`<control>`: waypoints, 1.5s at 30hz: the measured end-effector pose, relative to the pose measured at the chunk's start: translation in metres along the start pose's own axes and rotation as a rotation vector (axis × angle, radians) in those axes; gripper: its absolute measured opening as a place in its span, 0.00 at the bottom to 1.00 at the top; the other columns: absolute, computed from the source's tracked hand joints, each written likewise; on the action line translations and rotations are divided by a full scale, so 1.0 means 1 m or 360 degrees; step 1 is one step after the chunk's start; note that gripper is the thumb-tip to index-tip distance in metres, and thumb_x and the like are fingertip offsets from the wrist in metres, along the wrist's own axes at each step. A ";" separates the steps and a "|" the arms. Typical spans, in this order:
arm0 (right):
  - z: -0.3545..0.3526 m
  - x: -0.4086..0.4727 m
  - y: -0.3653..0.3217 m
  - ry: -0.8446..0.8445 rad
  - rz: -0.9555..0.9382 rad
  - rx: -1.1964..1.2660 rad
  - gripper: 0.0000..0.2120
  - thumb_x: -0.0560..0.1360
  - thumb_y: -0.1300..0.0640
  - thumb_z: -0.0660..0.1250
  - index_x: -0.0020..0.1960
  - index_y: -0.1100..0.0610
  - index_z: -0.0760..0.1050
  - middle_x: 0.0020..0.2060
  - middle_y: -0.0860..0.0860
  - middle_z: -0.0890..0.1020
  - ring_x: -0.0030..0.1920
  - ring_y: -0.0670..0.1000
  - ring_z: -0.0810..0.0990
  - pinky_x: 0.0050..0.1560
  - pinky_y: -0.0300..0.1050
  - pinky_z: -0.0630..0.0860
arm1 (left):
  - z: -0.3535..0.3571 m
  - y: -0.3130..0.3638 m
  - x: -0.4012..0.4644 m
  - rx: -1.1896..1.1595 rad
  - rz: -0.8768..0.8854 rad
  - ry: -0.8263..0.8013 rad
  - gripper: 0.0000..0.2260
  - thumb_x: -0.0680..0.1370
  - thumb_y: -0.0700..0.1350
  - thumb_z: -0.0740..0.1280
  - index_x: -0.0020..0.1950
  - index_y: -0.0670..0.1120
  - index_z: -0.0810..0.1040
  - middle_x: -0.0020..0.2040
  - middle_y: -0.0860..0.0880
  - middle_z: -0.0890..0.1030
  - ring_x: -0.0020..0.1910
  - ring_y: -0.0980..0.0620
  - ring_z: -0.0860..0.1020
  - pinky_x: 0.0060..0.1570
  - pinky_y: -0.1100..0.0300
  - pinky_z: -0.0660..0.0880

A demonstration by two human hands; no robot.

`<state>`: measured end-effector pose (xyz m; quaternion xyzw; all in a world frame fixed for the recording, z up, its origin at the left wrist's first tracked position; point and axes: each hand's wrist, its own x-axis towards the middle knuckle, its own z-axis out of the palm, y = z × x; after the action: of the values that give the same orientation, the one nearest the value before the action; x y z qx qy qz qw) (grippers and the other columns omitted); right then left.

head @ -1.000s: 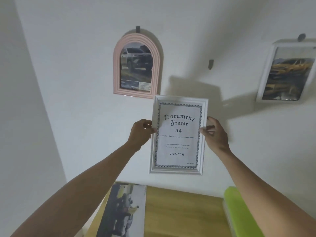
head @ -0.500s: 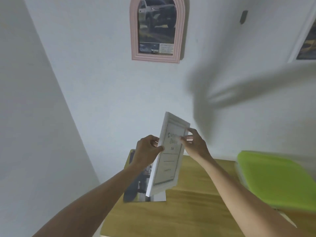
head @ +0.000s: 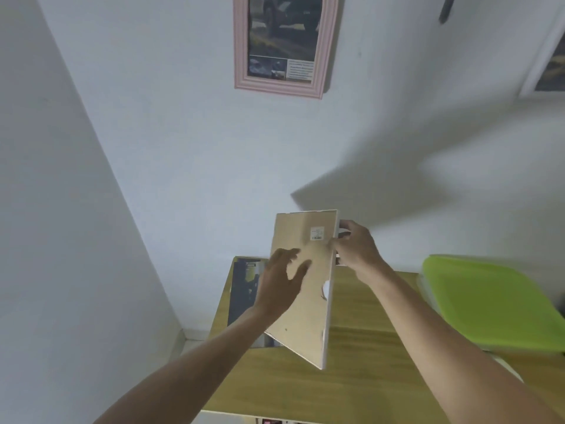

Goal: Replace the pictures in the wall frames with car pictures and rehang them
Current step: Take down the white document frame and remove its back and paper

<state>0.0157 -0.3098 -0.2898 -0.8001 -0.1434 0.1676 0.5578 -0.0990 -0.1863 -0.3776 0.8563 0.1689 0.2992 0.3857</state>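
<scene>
The white document frame (head: 308,316) hangs in the air over the wooden table (head: 360,371), turned so its brown backboard faces me. My right hand (head: 356,247) grips its upper right edge. My left hand (head: 281,281) lies against the backboard with fingers spread, blurred by motion. A car picture (head: 243,289) lies flat on the table's far left, partly hidden behind my left hand and the frame. On the wall above hangs a pink arched frame (head: 281,44) holding a car picture. A white frame (head: 547,56) with a car picture shows at the right edge.
A lime-green lidded box (head: 486,304) sits on the table's right side. A dark wall hook (head: 443,9) sticks out of the white wall between the two hung frames. The room's corner and a second white wall are on the left.
The document frame came off the wall, down over the table, and was flipped from its printed front to its brown back. My view tilted downward. My left hand shifted from the edge onto the backboard.
</scene>
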 end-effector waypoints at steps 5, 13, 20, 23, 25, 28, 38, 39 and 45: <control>-0.045 0.006 0.039 -0.0171 0.0189 0.0209 0.17 0.74 0.69 0.69 0.58 0.53 0.79 0.42 0.52 0.86 0.41 0.55 0.85 0.48 0.54 0.83 | 0.001 -0.060 0.016 0.0105 -0.0694 -0.0285 0.26 0.80 0.54 0.64 0.75 0.45 0.64 0.70 0.45 0.71 0.69 0.45 0.71 0.66 0.49 0.70; -0.085 0.042 0.108 -0.0228 0.0422 0.0321 0.19 0.74 0.68 0.69 0.61 0.52 0.80 0.51 0.54 0.87 0.51 0.57 0.85 0.50 0.53 0.81 | 0.017 -0.086 0.010 -0.0709 -0.1217 -0.0700 0.13 0.78 0.35 0.67 0.63 0.41 0.78 0.47 0.43 0.84 0.39 0.51 0.82 0.36 0.61 0.80; -0.073 0.056 0.181 -0.0172 0.0600 0.0044 0.11 0.79 0.59 0.64 0.58 0.47 0.78 0.50 0.51 0.86 0.52 0.56 0.85 0.51 0.49 0.80 | 0.062 -0.082 0.013 -0.0477 -0.1416 -0.0671 0.10 0.78 0.33 0.64 0.53 0.43 0.82 0.44 0.45 0.83 0.39 0.51 0.79 0.39 0.59 0.77; -0.068 0.052 0.212 -0.0305 0.0724 -0.0158 0.22 0.76 0.67 0.58 0.58 0.42 0.75 0.44 0.52 0.87 0.45 0.59 0.85 0.48 0.47 0.78 | 0.084 -0.086 0.007 -0.0344 -0.1432 -0.0629 0.12 0.76 0.33 0.64 0.50 0.45 0.84 0.46 0.44 0.84 0.43 0.49 0.81 0.42 0.56 0.79; -0.069 0.057 0.230 -0.0292 0.0768 -0.0255 0.25 0.74 0.70 0.56 0.60 0.46 0.77 0.41 0.53 0.87 0.41 0.55 0.85 0.49 0.47 0.80 | 0.101 -0.089 0.003 -0.0251 -0.1484 -0.0563 0.13 0.76 0.33 0.64 0.53 0.44 0.84 0.46 0.45 0.84 0.44 0.49 0.81 0.43 0.55 0.80; -0.069 0.066 0.246 -0.0135 0.0832 -0.0268 0.23 0.74 0.72 0.56 0.58 0.50 0.76 0.38 0.50 0.84 0.34 0.51 0.81 0.37 0.43 0.77 | 0.123 -0.090 -0.004 -0.0172 -0.1600 -0.0452 0.12 0.75 0.33 0.67 0.57 0.41 0.82 0.45 0.44 0.83 0.42 0.48 0.81 0.44 0.54 0.82; -0.040 0.082 0.270 -0.0080 0.0601 -0.0529 0.19 0.70 0.70 0.56 0.49 0.56 0.81 0.44 0.55 0.85 0.47 0.62 0.82 0.35 0.41 0.75 | 0.144 -0.110 -0.017 0.0468 -0.1464 -0.0367 0.10 0.71 0.36 0.66 0.39 0.47 0.86 0.41 0.43 0.81 0.44 0.42 0.78 0.40 0.60 0.70; -0.037 0.082 0.272 -0.0080 0.0579 -0.0557 0.19 0.69 0.70 0.55 0.48 0.57 0.81 0.43 0.56 0.85 0.47 0.63 0.82 0.39 0.46 0.77 | 0.142 -0.115 -0.018 0.0511 -0.1458 -0.0383 0.10 0.70 0.36 0.65 0.34 0.48 0.83 0.36 0.44 0.77 0.39 0.43 0.75 0.37 0.60 0.69; -0.025 0.066 0.276 -0.0050 0.0454 -0.0663 0.16 0.70 0.70 0.59 0.50 0.58 0.80 0.43 0.56 0.83 0.46 0.59 0.80 0.45 0.51 0.78 | 0.133 -0.122 -0.019 0.0573 -0.1386 -0.0355 0.14 0.74 0.38 0.65 0.56 0.45 0.84 0.56 0.46 0.84 0.57 0.44 0.80 0.52 0.56 0.76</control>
<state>0.0973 -0.3962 -0.5490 -0.9073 -0.0691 0.2241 0.3492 -0.0354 -0.1921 -0.5477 0.7859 0.5184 -0.0179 0.3365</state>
